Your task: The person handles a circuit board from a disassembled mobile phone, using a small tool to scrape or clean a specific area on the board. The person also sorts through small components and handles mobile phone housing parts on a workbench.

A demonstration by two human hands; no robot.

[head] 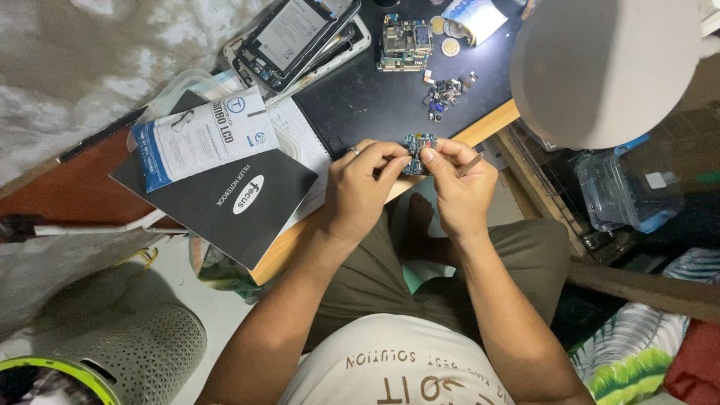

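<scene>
Dark surface (360,105), upper centre | your left hand (360,187) pinches the small circuit board (418,150) steady | your right hand (461,191) grips tweezers (471,163) beside it for fine work.

dark desk (360,105) bears opened phone (296,34), notebook (225,195), circuit board (405,43).

Blue-green circuit board (418,147), black notebook (225,196), white-and-blue packet (201,138), olive trousers (375,274), leaf-patterned green cloth (626,349), clear blue box (628,191)
</scene>
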